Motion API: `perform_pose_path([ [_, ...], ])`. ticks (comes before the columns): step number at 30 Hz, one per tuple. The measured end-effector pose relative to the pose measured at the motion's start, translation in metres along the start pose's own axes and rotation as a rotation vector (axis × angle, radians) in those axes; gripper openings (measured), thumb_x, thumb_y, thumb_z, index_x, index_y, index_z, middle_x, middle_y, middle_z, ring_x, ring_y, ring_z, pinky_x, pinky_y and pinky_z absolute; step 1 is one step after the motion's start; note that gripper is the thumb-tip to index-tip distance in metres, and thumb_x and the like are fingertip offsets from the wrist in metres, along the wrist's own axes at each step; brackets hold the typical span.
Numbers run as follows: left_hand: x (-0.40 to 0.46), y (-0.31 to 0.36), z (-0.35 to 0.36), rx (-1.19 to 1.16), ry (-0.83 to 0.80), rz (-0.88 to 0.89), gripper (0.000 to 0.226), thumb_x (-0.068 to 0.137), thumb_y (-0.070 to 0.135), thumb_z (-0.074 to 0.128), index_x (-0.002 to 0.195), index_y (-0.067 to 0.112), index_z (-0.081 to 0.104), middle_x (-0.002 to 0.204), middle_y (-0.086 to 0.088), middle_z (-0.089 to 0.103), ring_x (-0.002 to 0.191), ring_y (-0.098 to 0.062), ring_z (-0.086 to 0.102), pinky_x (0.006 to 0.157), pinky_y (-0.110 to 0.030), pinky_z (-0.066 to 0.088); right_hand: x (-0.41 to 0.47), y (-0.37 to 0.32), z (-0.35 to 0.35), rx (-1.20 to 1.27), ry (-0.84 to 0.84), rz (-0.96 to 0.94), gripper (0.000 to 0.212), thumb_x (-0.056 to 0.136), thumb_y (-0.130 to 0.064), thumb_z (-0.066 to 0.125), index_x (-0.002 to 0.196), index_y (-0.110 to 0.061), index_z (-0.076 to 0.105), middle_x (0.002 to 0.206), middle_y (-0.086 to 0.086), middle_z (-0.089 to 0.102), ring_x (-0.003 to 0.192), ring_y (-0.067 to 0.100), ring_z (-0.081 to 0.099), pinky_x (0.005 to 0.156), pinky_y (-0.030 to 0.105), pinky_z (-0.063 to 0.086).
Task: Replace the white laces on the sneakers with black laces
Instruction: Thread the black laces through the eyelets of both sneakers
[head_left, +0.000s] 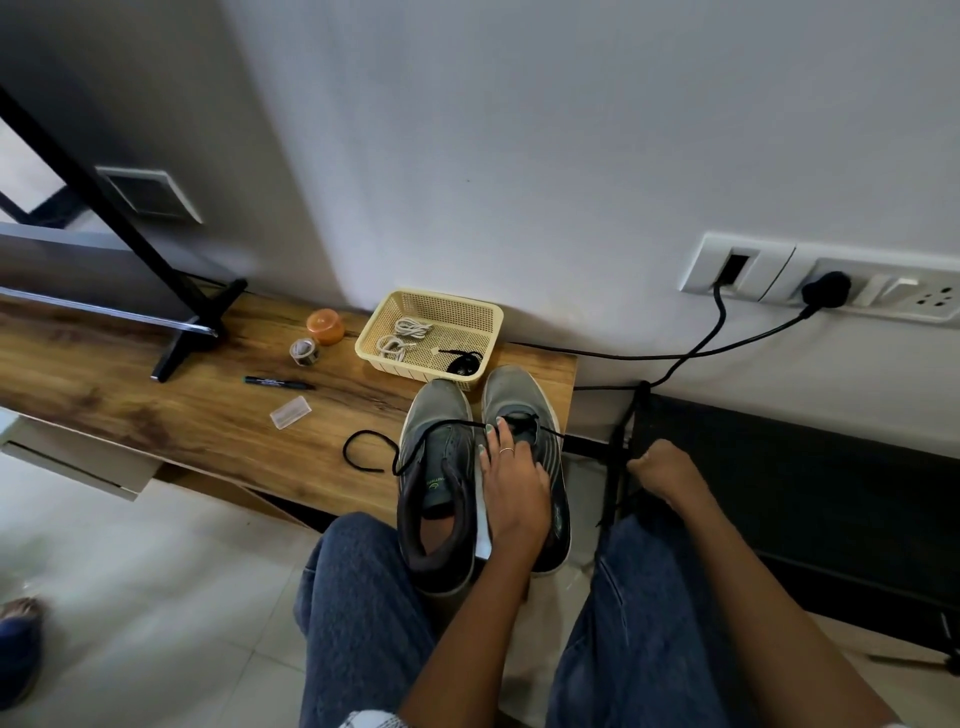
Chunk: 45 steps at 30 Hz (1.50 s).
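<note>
Both hands work one black lace (415, 441): left hand (511, 488) pressing the right sneaker (535, 415), right hand (657, 470) clenched, seemingly pulling, which could unthread it.

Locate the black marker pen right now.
In the head view the black marker pen lies flat on the wooden table, left of the sneakers, just below the tape roll and above the small clear case.

Right hand's (655, 470) grip perhaps hidden.
</note>
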<state>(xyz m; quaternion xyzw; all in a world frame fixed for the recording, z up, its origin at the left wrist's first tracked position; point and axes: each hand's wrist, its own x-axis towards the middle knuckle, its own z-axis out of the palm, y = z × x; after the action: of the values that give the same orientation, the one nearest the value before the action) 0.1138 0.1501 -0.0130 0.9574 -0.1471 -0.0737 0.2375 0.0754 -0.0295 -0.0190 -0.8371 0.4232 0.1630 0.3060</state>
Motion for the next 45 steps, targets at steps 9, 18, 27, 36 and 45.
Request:
perform_pose_path([
  [9,0.001,-0.005,0.003,-0.076,0.01,-0.001,0.034,0.099,0.017,0.042,0.129,0.005,0.051,0.159,-0.013,0.019,0.148,-0.024,0.011,0.119,-0.03,0.002,-0.006,-0.013,0.0,-0.265,-0.022,-0.043,0.023,0.096,-0.026,0.05,0.109,-0.009,0.058,0.116,0.012,0.058,0.109,0.031,0.054,0.091,0.04,0.043],
  [18,0.002,-0.012,0.008,-0.11,-0.023,0.036,0.036,0.095,0.023,0.05,0.126,0.006,0.053,0.157,-0.009,0.026,0.147,-0.027,0.016,0.117,-0.035,0.018,-0.015,-0.072,0.026,0.038,0.162,-0.603,0.013,0.089,-0.019,0.061,0.099,-0.016,0.069,0.096,0.0,0.069,0.09,0.016,0.061,0.084,0.041,0.051],
  [27,0.004,-0.014,0.009,-0.135,-0.033,0.035,0.037,0.095,0.022,0.05,0.128,0.005,0.053,0.158,-0.008,0.024,0.147,-0.027,0.014,0.116,-0.037,0.021,-0.006,-0.082,0.046,0.008,0.189,-0.537,0.012,0.089,-0.015,0.059,0.084,-0.012,0.069,0.084,0.006,0.069,0.078,0.019,0.061,0.069,0.032,0.049],
  [36,0.004,-0.015,0.012,-0.153,-0.028,0.038,0.033,0.095,0.02,0.05,0.124,0.005,0.054,0.158,-0.008,0.025,0.147,-0.028,0.014,0.116,-0.038,0.021,0.006,-0.09,0.046,0.241,-0.112,-0.185,0.027,0.087,-0.029,0.052,0.062,-0.018,0.053,0.073,0.004,0.06,0.099,0.029,0.053,0.089,0.038,0.04],
  [45,0.002,-0.015,0.012,-0.195,-0.01,0.039,0.028,0.095,0.02,0.051,0.119,0.006,0.055,0.158,-0.005,0.026,0.147,-0.026,0.017,0.116,-0.037,0.023,0.01,-0.099,0.021,0.631,-0.511,0.168,0.016,0.09,-0.012,0.047,0.076,-0.009,0.054,0.08,0.008,0.054,0.072,0.018,0.05,0.063,0.025,0.043],
])
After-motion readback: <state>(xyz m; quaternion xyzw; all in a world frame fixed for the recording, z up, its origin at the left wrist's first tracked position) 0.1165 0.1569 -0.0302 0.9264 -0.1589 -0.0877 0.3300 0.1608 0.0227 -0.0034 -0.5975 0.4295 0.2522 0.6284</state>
